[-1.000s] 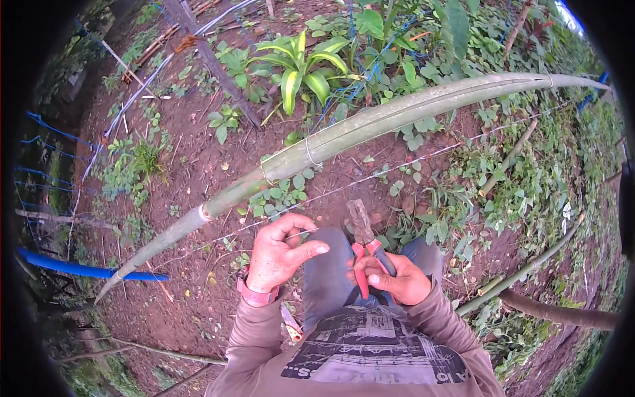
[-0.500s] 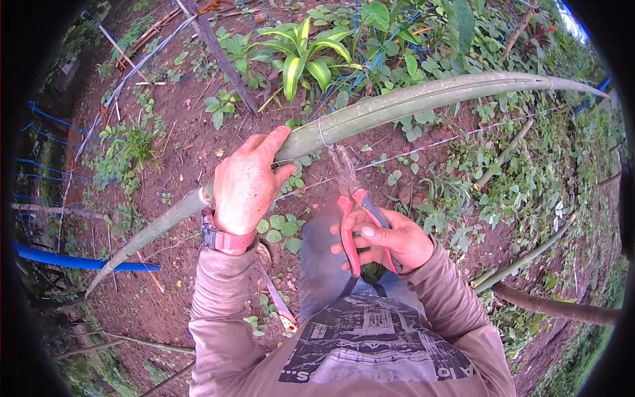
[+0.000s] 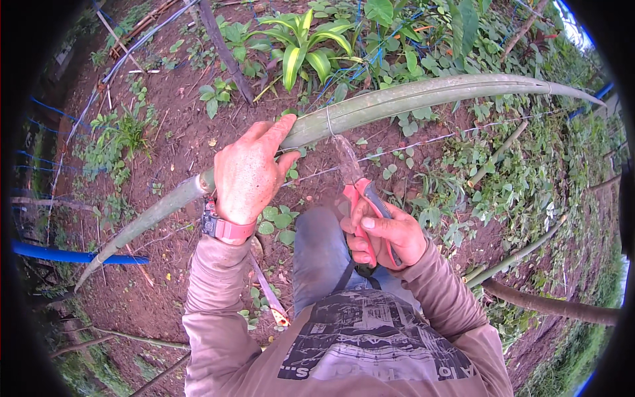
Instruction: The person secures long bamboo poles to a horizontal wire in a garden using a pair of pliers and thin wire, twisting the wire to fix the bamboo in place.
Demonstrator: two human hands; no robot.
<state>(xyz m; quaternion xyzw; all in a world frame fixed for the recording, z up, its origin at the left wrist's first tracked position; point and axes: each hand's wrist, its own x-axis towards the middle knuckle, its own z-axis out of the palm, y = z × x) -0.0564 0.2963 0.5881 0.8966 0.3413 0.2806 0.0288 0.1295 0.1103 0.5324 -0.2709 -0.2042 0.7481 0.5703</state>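
A long green bamboo pole (image 3: 410, 102) lies across the view, from lower left to upper right, with a lengthwise split along its right part. My left hand (image 3: 250, 169) is wrapped over the pole left of its middle, the thumb on the near side. Just right of that hand a thin wire loop (image 3: 329, 121) circles the bamboo. In my right hand (image 3: 390, 237) are pliers (image 3: 360, 185) with red and dark handles, squeezed together. The rusty, muddy jaws are at the wire's lower end, right under the pole; their exact bite is too small to tell.
A single wire strand (image 3: 423, 140) runs behind the pole above the soil. A machete-like blade (image 3: 270, 291) lies by my leg. Cut poles (image 3: 516, 255) and a brown branch (image 3: 549, 304) lie at right. A blue pipe (image 3: 79, 254) is at left, a striped leafy plant (image 3: 301, 49) beyond.
My right hand has closed the pliers' handles, which were spread apart before. The jaws have come together at the wire's end. My left hand keeps its hold on the pole.
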